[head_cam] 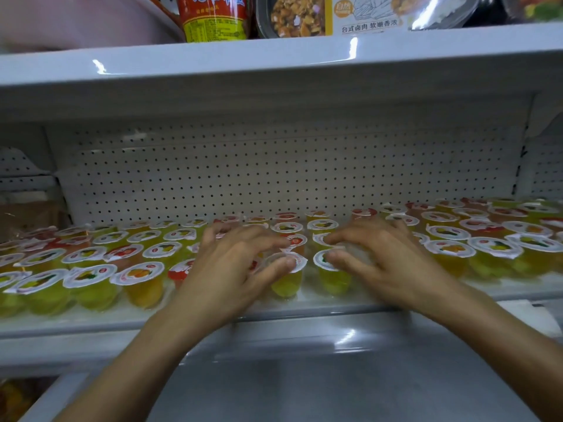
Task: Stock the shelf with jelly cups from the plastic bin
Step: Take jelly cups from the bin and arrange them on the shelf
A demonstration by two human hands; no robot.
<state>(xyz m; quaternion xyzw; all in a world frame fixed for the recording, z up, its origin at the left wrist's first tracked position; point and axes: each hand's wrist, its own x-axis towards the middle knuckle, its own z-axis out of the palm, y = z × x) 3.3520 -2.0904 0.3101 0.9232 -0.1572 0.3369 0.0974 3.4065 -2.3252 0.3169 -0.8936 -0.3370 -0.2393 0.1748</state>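
Note:
Several rows of jelly cups with white foil lids stand on the white shelf (91,327), yellow, green, orange and red ones on the left (88,275) and on the right (493,248). Both my hands hover over the middle of the rows, motion-blurred. My left hand (240,263) curls its thumb and fingers round a clear jelly cup (294,266) at the front row. My right hand (374,257) pinches another jelly cup (324,263) next to it. The plastic bin is not in view.
A perforated white back panel (274,166) closes the shelf behind the cups. The upper shelf (274,62) overhangs close above, carrying a red-and-yellow canister (213,16) and boxed meals (304,13). A grey surface (304,391) lies below the shelf edge.

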